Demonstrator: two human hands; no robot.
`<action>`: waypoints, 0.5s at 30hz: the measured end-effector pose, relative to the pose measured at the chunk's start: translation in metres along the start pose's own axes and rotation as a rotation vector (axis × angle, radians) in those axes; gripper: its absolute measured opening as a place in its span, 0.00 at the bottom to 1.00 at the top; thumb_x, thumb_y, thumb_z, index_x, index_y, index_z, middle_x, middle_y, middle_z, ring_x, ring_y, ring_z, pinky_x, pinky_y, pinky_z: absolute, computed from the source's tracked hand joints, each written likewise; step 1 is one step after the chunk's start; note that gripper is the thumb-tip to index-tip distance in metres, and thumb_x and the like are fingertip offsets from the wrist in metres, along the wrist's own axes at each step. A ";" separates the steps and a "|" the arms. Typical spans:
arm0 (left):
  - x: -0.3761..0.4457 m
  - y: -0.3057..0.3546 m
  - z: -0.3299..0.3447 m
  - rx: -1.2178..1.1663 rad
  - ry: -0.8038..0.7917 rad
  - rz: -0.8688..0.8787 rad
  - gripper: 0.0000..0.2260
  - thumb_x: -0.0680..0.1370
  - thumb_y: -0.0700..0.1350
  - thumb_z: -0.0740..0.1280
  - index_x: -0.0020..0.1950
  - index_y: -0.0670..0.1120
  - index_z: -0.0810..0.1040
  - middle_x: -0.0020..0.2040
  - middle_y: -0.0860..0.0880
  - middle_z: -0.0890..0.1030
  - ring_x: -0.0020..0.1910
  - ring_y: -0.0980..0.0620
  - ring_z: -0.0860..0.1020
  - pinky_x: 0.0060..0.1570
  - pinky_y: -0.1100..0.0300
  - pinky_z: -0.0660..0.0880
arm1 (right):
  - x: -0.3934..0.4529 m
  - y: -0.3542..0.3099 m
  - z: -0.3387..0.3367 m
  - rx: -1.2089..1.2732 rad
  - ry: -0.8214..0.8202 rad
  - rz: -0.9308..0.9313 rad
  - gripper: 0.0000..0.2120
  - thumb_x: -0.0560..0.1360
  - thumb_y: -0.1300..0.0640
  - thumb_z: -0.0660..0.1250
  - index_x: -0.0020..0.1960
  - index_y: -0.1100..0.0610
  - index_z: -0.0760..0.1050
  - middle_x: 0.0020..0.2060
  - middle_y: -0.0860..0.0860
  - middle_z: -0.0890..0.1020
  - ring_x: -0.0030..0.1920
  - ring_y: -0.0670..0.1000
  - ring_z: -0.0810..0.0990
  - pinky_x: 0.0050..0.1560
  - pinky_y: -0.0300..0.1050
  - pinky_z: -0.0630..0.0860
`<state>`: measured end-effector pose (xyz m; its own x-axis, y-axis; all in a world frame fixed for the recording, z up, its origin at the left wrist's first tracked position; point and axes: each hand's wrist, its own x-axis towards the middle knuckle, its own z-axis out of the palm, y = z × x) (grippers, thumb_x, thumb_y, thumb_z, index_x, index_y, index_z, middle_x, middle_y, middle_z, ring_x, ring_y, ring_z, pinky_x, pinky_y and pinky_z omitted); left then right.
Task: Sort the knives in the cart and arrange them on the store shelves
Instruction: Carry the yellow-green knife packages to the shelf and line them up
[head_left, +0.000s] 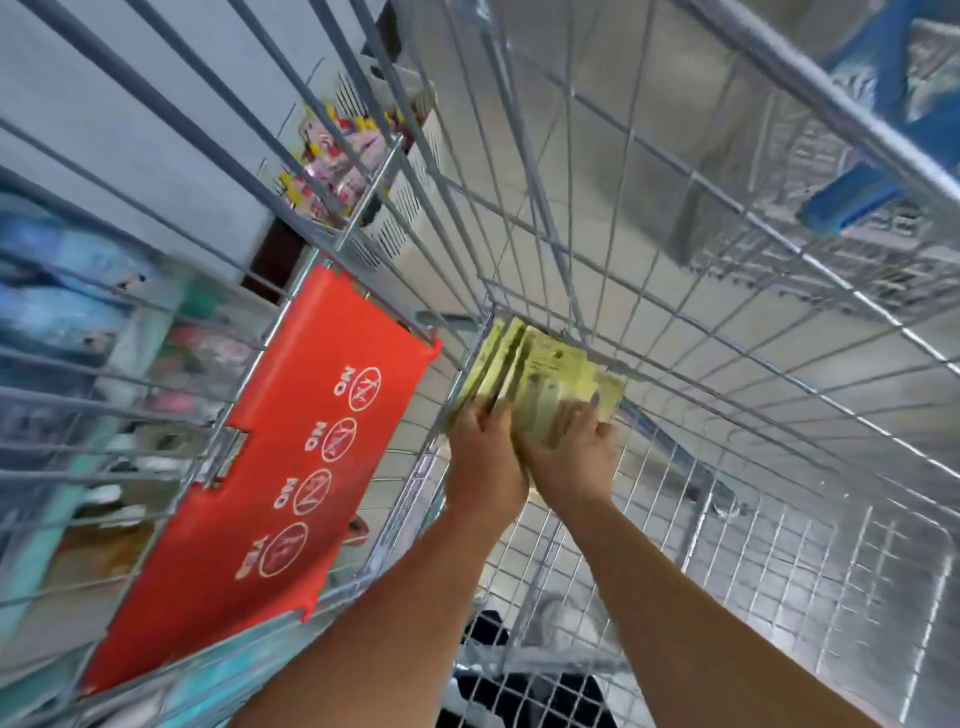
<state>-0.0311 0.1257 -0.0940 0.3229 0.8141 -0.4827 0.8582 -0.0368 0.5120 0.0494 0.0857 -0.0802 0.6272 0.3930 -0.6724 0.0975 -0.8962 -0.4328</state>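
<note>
The head camera is looking down into a big silver wire shopping cart (675, 291). Both arms are reaching deep into it.

At the far bottom end of the cart, a stack of flat yellow-green cardboard knife packs (540, 371) is standing on edge, fanned out a bit like cards. The picture is blurry, so the knives inside the packs cannot be made out.

The left hand (485, 457) is grasping the left side of the stack. Its fingers are curling over the near edges of the packs, and its back is facing the camera.

The right hand (569, 452) is grasping the right side of the stack. Its fingers are spreading across the front of the nearest pack, with the fingertips bending onto it. The two hands are sitting side by side and are touching each other, with the packs pinched between them.

A red plastic child-seat flap with white round warning signs (280, 483) is hanging on the wire wall of the cart, to the left of the hands.

Outside the cart on the left, blurry colourful packages on store shelves (78, 312) are showing through the wires. Farther up, small pink and yellow packets on a wire rack (332, 156) are showing too. A blue plastic cart handle piece (857, 197) is sitting at the top right.
</note>
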 end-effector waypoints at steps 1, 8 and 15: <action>0.000 -0.001 0.003 -0.002 0.005 0.010 0.13 0.80 0.43 0.59 0.64 0.48 0.73 0.62 0.48 0.72 0.60 0.49 0.70 0.49 0.70 0.61 | 0.002 -0.001 0.001 0.031 0.001 0.022 0.39 0.69 0.40 0.70 0.71 0.56 0.58 0.60 0.58 0.68 0.64 0.60 0.68 0.63 0.51 0.68; -0.001 0.004 0.004 -0.056 0.045 0.056 0.11 0.76 0.41 0.63 0.58 0.48 0.75 0.56 0.45 0.75 0.55 0.45 0.73 0.54 0.55 0.72 | 0.009 -0.002 0.007 0.076 0.036 0.116 0.35 0.69 0.47 0.72 0.70 0.55 0.61 0.62 0.57 0.66 0.61 0.62 0.71 0.63 0.54 0.70; 0.005 0.006 0.000 0.041 0.016 -0.130 0.13 0.78 0.37 0.61 0.62 0.43 0.70 0.58 0.44 0.76 0.56 0.43 0.75 0.50 0.50 0.73 | 0.010 0.010 0.000 0.124 0.013 0.208 0.29 0.65 0.48 0.73 0.59 0.59 0.68 0.54 0.55 0.76 0.53 0.59 0.77 0.53 0.51 0.76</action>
<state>-0.0239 0.1294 -0.0936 0.2022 0.8226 -0.5315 0.9079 0.0460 0.4166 0.0568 0.0805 -0.0917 0.6336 0.1997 -0.7475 -0.1299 -0.9249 -0.3572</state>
